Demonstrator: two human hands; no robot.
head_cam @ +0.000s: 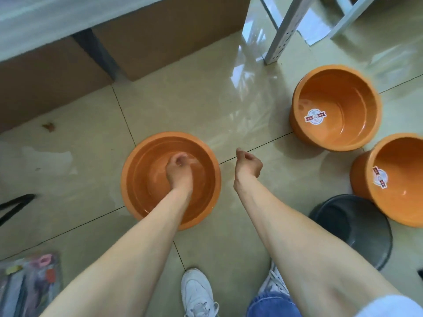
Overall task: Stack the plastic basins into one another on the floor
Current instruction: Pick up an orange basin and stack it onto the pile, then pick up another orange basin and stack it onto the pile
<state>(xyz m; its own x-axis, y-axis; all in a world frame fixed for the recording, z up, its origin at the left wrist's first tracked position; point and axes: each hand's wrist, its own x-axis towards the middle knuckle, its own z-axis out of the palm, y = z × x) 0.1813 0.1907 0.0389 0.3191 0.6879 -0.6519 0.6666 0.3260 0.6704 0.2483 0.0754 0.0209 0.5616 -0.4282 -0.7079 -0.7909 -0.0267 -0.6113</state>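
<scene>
Three orange plastic basins stand apart on the tiled floor. The nearest basin (137, 179) sits at centre left, and my left hand (178, 170) hangs over its inside with fingers curled, holding nothing I can see. My right hand (248, 164) hovers above the bare floor just right of that basin, fingers loosely curled and empty. A second basin (338, 97) with a round sticker stands at the upper right. The third basin (398, 202), also stickered, is at the right edge, partly cut off.
A dark round stool or bin (357, 227) stands next to the third basin. Cardboard boxes (160, 42) line the wall at the top. A metal rack leg (283, 30) stands at upper right. My white shoes (196, 291) are below. A colourful packet (29, 284) lies bottom left.
</scene>
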